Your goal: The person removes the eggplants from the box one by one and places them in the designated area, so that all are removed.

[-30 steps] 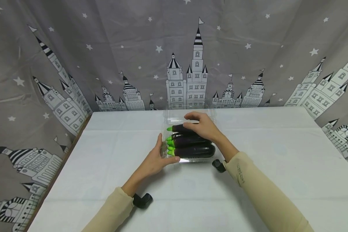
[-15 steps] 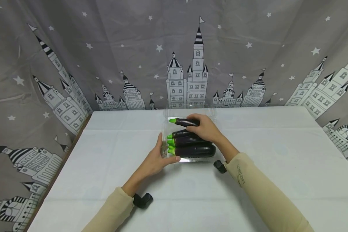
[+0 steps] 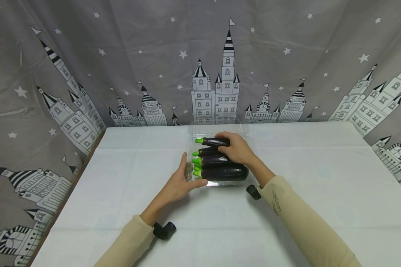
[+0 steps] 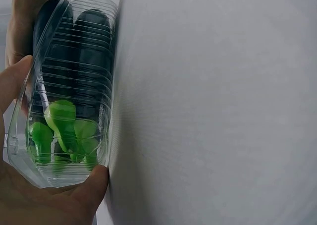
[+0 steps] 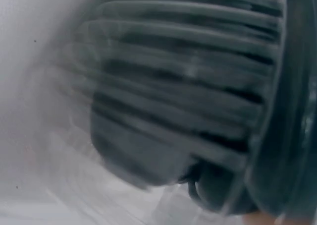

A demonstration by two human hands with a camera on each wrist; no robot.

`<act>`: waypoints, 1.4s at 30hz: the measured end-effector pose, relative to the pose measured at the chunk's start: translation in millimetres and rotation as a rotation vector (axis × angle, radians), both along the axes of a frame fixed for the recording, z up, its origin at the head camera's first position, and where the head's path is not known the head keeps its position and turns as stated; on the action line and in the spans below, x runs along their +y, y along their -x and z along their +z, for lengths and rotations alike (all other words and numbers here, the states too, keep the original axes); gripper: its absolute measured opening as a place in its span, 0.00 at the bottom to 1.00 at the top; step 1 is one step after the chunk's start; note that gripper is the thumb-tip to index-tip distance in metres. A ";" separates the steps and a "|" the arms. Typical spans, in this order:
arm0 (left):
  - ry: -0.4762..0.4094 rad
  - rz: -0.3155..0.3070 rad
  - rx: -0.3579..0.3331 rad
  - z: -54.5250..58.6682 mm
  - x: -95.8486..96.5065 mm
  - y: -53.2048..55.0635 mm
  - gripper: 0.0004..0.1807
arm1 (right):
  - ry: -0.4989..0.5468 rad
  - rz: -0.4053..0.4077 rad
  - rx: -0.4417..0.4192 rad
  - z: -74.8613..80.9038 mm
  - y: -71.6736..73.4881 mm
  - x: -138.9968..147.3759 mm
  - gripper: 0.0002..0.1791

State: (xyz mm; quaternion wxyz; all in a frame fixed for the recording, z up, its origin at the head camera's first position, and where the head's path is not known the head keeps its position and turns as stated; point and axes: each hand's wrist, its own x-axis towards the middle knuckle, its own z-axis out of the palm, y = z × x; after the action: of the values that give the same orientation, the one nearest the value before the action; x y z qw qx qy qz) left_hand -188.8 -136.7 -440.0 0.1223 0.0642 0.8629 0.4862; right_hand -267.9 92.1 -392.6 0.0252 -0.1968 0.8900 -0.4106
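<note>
A clear ribbed plastic container [image 3: 189, 171] holds several dark purple eggplants [image 3: 224, 173] lying side by side, green stem ends to the left. My left hand [image 3: 178, 186] holds the container's left end, thumb along the front wall and fingers by the left side. In the left wrist view, the thumb tip [image 4: 98, 179] presses at the container's lower edge. My right hand [image 3: 238, 149] grips a slimmer eggplant [image 3: 214, 141] at the back of the row, a gap showing between it and its neighbour [image 3: 208, 152]. Through the ribbed wall [image 5: 188, 86], the right wrist view shows blurred dark eggplants.
The container's clear lid [image 3: 218, 128] stands open at the back, near the far edge of the white-covered table [image 3: 307, 170]. A grey curtain [image 3: 147, 44] with printed castles and stars hangs behind. Black wrist cameras [image 3: 165, 230] sit under both wrists.
My right hand has shifted the rearmost eggplant away from the others, opening a gap; the neighbouring eggplant now sits slightly farther back. The left hand stays in place on the container.
</note>
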 end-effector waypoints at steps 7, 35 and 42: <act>0.000 0.001 0.006 -0.7 -0.4 -0.6 0.68 | -0.019 -0.019 -0.003 -0.4 -1.0 -0.9 0.22; -0.013 0.011 0.016 -2.3 0.1 0.3 0.68 | 0.143 -0.056 0.202 -1.1 -5.0 6.5 0.22; -0.006 0.012 0.017 -4.1 0.6 1.0 0.68 | 0.284 -0.099 0.315 7.8 -6.9 11.7 0.22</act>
State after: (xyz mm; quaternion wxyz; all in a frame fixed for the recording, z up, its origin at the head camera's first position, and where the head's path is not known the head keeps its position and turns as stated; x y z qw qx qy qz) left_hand -189.8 -136.1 -444.1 0.1122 0.0636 0.8628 0.4888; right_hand -261.0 103.8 -384.7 -0.1624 -0.2163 0.8247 -0.4967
